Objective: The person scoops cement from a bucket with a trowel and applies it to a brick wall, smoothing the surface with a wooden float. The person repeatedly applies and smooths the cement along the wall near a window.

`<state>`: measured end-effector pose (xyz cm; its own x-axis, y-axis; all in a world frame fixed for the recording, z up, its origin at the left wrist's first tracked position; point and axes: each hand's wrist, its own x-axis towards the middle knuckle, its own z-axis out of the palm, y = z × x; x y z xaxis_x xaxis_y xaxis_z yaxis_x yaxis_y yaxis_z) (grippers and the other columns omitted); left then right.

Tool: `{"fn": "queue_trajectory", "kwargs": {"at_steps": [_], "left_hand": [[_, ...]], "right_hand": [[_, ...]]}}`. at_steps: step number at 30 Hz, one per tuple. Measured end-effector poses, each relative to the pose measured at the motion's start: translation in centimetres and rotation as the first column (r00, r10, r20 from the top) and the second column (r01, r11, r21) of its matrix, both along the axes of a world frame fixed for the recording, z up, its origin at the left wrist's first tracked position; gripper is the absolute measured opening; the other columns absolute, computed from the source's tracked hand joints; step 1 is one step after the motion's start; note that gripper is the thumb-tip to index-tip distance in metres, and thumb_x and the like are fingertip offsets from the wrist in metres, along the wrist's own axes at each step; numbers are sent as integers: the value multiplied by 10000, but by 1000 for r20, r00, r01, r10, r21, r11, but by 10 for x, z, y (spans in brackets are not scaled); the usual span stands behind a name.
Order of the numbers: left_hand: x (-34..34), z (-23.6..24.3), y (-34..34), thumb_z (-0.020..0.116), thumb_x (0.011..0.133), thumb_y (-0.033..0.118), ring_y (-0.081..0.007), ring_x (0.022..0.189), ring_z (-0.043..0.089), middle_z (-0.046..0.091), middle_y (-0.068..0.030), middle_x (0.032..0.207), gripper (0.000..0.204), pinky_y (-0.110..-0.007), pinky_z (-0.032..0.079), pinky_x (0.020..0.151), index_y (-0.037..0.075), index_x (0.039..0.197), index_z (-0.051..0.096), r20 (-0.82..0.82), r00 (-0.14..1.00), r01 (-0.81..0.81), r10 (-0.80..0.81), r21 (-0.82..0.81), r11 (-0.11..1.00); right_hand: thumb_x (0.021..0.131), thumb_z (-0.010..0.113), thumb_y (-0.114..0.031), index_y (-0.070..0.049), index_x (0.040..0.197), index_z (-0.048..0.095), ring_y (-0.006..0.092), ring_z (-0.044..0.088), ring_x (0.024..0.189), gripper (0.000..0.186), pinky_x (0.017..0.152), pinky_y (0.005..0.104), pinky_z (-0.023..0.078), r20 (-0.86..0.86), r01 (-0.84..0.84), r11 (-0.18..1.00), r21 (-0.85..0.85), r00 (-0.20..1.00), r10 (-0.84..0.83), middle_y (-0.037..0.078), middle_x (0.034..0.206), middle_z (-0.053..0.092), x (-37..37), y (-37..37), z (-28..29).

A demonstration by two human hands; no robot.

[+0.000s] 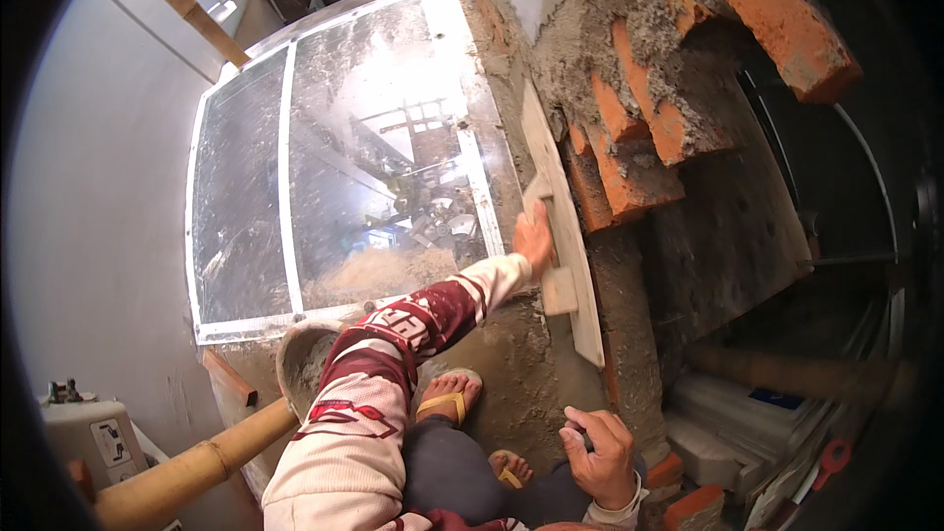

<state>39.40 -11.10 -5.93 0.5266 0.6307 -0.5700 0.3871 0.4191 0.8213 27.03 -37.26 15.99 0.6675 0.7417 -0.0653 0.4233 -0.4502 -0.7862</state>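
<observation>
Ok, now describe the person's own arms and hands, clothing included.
The left sleeve is long, cream with dark red bands, and carries white lettering and a red-and-dark emblem. The right sleeve shows only as a pale cuff near the lower edge. The left grip is a bare hand without a glove; so is the right grip.

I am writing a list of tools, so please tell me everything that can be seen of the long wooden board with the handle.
The wooden board is long, narrow, flat and pale tan, and looks like bare wood. Two raised blocks on its back bear the grip, around which the left hand is closed, hiding part of it. In the picture it slants from upper left to lower right, alongside rough brickwork. Its far face is hidden, so firm contact there cannot be confirmed.
</observation>
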Motion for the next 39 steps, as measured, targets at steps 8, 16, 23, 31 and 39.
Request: {"fn": "queue_trajectory", "kwargs": {"at_steps": [8,16,23,31,39], "left_hand": [[-25,18,13,348,990,647,-174,470,502,464,-48,651,593,-348,450,402,64,1034,446,97,993,-45,59,-144,989],[-40,57,51,425,968,645,-152,446,474,450,-40,669,581,-328,445,387,69,1046,413,147,976,-151,159,-61,987],[-95,124,35,545,994,467,-165,598,578,532,-74,809,430,-338,531,529,77,1096,397,284,946,-103,154,-184,977],[-140,170,-44,636,974,323,-185,965,566,546,-101,1120,492,-345,502,828,20,1257,370,547,837,57,22,-126,990],[-148,195,-22,699,914,323,-241,953,567,562,-151,1094,390,-355,489,817,38,1140,559,449,526,317,-723,685,656]], "right_hand": [[839,732,-116,-8,1075,690,297,645,734,263,679,383,490,-34,18,1000,23,999,-17,123,839,678,5,1,-11],[847,728,-74,34,1082,667,221,666,732,265,655,309,526,-46,153,969,193,988,-147,134,841,669,9,4,-7],[792,772,-119,58,1283,557,334,602,1027,565,874,424,492,285,-111,986,123,956,72,210,1162,592,16,63,-7],[802,725,-127,70,1376,417,396,523,1108,681,962,474,393,320,-80,991,-110,941,111,226,1235,551,24,95,-32],[960,593,-129,38,1234,506,294,560,1068,333,943,405,431,91,249,957,148,960,-264,176,1138,571,10,55,-33]]}}
